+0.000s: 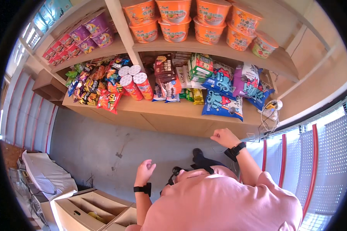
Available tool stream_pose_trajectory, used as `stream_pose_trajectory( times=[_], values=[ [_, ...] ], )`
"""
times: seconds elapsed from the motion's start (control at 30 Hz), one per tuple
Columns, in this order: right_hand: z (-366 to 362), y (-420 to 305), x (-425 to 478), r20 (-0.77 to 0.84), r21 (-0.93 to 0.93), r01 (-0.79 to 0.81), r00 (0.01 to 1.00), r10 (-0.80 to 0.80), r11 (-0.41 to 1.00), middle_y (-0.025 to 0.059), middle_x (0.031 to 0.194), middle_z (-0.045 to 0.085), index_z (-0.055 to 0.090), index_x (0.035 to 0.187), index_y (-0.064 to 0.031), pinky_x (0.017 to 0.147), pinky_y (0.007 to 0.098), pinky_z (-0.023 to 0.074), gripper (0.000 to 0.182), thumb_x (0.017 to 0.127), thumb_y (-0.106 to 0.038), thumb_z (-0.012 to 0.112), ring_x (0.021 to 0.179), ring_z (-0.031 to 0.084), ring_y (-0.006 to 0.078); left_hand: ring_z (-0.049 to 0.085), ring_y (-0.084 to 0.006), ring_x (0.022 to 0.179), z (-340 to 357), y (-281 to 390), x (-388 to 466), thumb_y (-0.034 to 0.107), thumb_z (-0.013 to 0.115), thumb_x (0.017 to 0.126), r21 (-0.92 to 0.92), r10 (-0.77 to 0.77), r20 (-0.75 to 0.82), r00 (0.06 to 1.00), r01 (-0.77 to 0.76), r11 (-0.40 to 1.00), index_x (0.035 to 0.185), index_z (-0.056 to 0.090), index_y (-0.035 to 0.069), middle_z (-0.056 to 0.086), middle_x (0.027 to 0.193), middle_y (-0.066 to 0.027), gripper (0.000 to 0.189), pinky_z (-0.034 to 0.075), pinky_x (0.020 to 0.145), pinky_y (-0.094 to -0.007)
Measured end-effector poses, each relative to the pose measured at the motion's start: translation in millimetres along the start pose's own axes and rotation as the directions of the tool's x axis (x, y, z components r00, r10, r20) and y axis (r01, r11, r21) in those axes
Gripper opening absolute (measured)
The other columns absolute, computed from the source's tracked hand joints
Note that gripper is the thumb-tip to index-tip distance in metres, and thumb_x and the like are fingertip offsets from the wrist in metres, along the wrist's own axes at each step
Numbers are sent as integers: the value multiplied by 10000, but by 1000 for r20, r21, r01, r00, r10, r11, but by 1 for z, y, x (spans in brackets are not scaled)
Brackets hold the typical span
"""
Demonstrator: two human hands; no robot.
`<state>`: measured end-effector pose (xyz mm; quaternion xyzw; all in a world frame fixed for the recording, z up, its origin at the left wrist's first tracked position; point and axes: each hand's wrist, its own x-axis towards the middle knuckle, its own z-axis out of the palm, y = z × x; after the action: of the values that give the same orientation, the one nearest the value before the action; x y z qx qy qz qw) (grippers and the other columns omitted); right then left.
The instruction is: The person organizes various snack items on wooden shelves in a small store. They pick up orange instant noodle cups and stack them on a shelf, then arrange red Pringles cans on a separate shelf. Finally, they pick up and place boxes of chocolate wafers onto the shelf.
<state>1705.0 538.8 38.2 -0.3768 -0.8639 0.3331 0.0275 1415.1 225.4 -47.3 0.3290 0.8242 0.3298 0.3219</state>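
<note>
My left hand [144, 172] hangs above the grey floor, its fingers loosely curled and the thumb a little apart, with nothing seen in it. My right hand [226, 138] is drawn into a loose fist in front of the lower shelf's front panel; no object shows in it. The nearest goods to it are blue snack bags with an octopus print [222, 104], which lie at the shelf edge. Left of them stand chocolate-brown biscuit boxes [164, 67], red snack canisters [138, 86] with pale lids, and a pile of small snack packets [95, 83].
Orange instant-noodle tubs [173, 30] stand stacked on the upper shelf [162, 46], with purple tubs [102, 37] further left. A power strip with cables [270, 111] sits at the right end. A wooden compartment unit [86, 213] is at lower left; perforated panels [300, 158] flank the right side.
</note>
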Motion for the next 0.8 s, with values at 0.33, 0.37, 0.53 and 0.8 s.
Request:
stream_pose_trajectory(
  times=[0.33,0.37,0.53,0.8],
  values=[
    [-5,-9,34,200,-113,189,966,-164,975,178,861,665,661,832,-13,792,436,485,305,801,-315,678,885,625,351,635,-308,970,-15,3,-14,282,708,814,63,-57,-27,998,59,996,1145,599,-2,652,1047,-202,449,506,841,-381],
    [-7,-11,39,200,-98,220,960,-198,971,181,875,661,657,846,-9,794,433,485,319,800,-324,680,894,621,352,635,-309,962,-16,-1,-16,283,709,813,58,-65,-43,997,67,996,1145,600,-2,652,1043,-202,451,507,837,-382],
    [-10,-26,59,171,-169,315,942,-287,934,185,962,646,640,952,-14,817,417,480,378,793,-352,694,941,600,357,640,-313,930,-16,-26,-31,292,718,807,70,-92,-120,988,101,992,1144,601,2,656,1025,-207,460,511,817,-387],
    [47,-84,65,352,-85,440,852,-386,894,174,1046,624,624,1030,-24,880,421,461,399,807,-349,686,1031,576,345,647,-312,941,-13,-63,-73,263,727,799,-75,-230,-137,963,222,972,1143,604,-9,656,1039,-215,456,518,808,-381]
  ],
)
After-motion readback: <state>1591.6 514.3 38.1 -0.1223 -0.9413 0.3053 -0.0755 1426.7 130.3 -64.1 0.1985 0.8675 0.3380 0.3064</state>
